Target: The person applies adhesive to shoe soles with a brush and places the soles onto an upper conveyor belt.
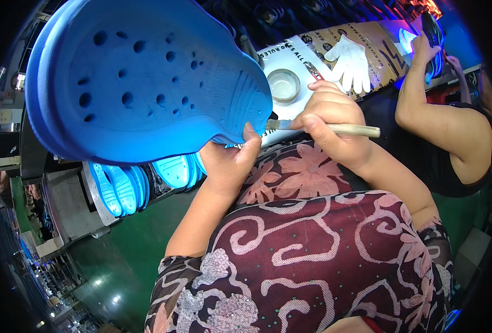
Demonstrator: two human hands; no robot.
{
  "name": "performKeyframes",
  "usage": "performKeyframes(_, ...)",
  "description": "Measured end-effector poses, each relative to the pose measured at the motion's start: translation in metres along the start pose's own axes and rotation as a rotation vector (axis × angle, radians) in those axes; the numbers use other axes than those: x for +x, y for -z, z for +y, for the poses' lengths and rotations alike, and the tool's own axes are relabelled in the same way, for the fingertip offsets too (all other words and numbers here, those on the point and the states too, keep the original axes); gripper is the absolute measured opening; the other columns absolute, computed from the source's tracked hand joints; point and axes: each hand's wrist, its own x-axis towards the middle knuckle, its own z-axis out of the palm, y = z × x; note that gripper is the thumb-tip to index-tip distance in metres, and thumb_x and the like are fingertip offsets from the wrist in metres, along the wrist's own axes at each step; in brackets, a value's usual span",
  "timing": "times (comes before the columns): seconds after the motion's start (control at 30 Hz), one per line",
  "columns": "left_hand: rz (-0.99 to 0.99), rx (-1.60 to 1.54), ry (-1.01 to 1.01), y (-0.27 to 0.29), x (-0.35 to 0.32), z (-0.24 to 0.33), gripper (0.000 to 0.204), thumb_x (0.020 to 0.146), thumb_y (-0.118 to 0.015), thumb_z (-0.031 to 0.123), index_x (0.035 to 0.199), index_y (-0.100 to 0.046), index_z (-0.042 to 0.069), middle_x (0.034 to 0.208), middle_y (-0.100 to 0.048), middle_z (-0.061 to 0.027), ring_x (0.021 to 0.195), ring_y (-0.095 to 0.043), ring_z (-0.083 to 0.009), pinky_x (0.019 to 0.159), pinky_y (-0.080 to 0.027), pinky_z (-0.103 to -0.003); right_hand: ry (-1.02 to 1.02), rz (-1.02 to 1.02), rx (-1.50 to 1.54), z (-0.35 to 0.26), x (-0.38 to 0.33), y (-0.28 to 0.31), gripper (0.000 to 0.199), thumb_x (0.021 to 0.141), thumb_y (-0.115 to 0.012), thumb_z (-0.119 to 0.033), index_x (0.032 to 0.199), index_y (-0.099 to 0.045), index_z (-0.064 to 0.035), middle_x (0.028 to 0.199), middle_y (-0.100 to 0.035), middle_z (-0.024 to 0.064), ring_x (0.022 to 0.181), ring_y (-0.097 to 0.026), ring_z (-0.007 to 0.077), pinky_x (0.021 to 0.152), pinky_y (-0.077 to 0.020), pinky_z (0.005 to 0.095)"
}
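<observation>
A large blue foam shoe sole [146,72] with round holes and ridges fills the upper left, another blue layer showing along its far-left edge. My left hand [232,158] grips its narrow end from below, thumb on the ridged face. Between the fingers and thumb of my right hand [337,119] is a paintbrush [357,130] with a pale wooden handle. Its dark bristles meet the rim of the sole's narrow end. Just beyond the brush, a round clear dish [284,83] stands on a white printed sheet [306,47].
A white glove [349,64] lies on brown-taped cardboard [376,44], beside a red-and-silver tool [314,72]. At right, another person's arm [435,119] reaches toward blue pieces [435,47]. Several blue soles [125,188] line a conveyor-like surface at lower left, above green floor [140,250].
</observation>
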Motion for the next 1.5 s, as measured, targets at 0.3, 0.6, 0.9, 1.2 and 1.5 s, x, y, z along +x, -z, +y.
performKeyframes(0.3,0.065,-0.135,0.142,-0.001,0.003,0.009,0.032,0.074,-0.063,-0.001,0.103,-0.051,-0.004,0.092,-0.062,-0.0116,0.080,-0.061,-0.0184,0.075,-0.048,-0.030,-0.018,0.040,-0.070,-0.001,-0.003,0.005,0.025,0.086,-0.057,-0.016,0.063,-0.063,-0.0059,0.059,-0.055,0.0064,0.061,-0.053,0.0239,0.080,-0.0416,0.0372)
performKeyframes(0.6,-0.012,0.054,0.088,0.000,0.003,0.007,0.024,0.074,-0.064,-0.002,0.096,-0.055,-0.003,0.085,-0.063,-0.0090,0.076,-0.061,-0.0161,0.071,-0.049,-0.029,0.015,0.012,-0.129,0.002,-0.003,0.006,0.021,0.083,-0.060,-0.015,0.064,-0.063,-0.0060,0.060,-0.055,0.0054,0.061,-0.053,0.0243,0.079,-0.0424,0.0377)
performKeyframes(0.9,-0.014,-0.086,0.231,0.009,0.044,0.049,0.039,0.078,-0.062,0.000,0.115,-0.051,-0.006,0.107,-0.059,-0.0136,0.097,-0.058,-0.0200,0.089,-0.045,-0.034,-0.033,0.280,-0.050,0.018,-0.018,0.031,0.021,0.085,-0.059,-0.008,0.064,-0.062,-0.0046,0.060,-0.055,0.0075,0.063,-0.051,0.0244,0.066,-0.0411,0.0348)
performKeyframes(1.2,-0.982,-0.588,0.711,-0.040,0.131,0.119,0.078,0.073,-0.067,0.020,0.134,-0.028,-0.009,0.098,-0.060,-0.0159,0.051,-0.059,-0.0131,0.036,-0.047,-0.022,-0.253,0.366,-0.058,0.028,-0.056,0.068,0.023,0.085,-0.060,-0.011,0.064,-0.064,-0.0060,0.061,-0.057,0.0084,0.061,-0.053,0.0266,0.062,-0.0407,0.0357)
performKeyframes(1.5,-0.292,-1.047,0.754,-0.268,0.326,0.161,0.026,0.087,-0.061,0.009,0.104,-0.051,-0.008,0.098,-0.065,-0.0210,0.081,-0.067,-0.0244,0.065,-0.058,-0.027,-0.386,0.465,0.018,0.043,-0.071,0.097,0.026,0.088,-0.056,-0.014,0.066,-0.064,-0.0029,0.061,-0.060,0.0095,0.060,-0.056,0.0248,0.062,-0.0422,0.0366)
